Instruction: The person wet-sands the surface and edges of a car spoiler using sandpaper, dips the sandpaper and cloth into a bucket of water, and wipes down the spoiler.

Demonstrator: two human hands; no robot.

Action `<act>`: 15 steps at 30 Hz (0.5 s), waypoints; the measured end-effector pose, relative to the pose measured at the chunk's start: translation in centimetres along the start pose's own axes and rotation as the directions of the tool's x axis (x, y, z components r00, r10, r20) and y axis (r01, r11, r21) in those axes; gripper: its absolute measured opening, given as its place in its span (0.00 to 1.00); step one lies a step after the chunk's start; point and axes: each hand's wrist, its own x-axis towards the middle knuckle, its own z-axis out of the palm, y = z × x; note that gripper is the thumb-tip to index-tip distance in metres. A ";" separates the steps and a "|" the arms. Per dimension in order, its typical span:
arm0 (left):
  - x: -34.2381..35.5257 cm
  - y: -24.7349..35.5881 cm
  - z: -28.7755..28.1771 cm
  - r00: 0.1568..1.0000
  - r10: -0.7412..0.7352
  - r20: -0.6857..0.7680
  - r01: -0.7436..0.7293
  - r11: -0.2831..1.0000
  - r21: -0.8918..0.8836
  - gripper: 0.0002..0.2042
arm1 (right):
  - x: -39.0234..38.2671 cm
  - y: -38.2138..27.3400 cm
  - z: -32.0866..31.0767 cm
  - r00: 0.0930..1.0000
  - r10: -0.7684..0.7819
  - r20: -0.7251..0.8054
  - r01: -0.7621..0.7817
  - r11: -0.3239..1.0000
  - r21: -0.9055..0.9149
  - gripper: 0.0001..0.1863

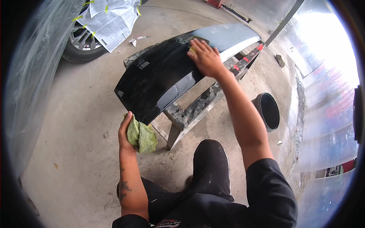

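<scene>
A glossy black car body panel (152, 81) lies on a low stand (201, 102), its far end showing pale grey. My right hand (207, 59) is laid over a thin yellowish pad (193, 49), pressing it to the panel's upper middle. The pad is mostly hidden under the fingers, so its exact kind does not show. At the panel's near left corner, my left hand (125, 131) grips a folded, rough green cloth (142, 135), which hangs beside the panel's edge.
A black bucket (268, 112) stands on the concrete floor right of the stand. Behind at left is a car wheel (85, 41) under taped newspaper (110, 22). Clear plastic sheeting (34, 76) hangs at the left. A small block (280, 60) lies at far right.
</scene>
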 end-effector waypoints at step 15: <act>-0.5 -0.1 2.3 0.985 0.035 -0.168 -0.042 0.998 -0.036 0.12 | 7.0 4.2 -0.1 0.984 0.087 0.153 -0.086 0.996 -0.010 0.36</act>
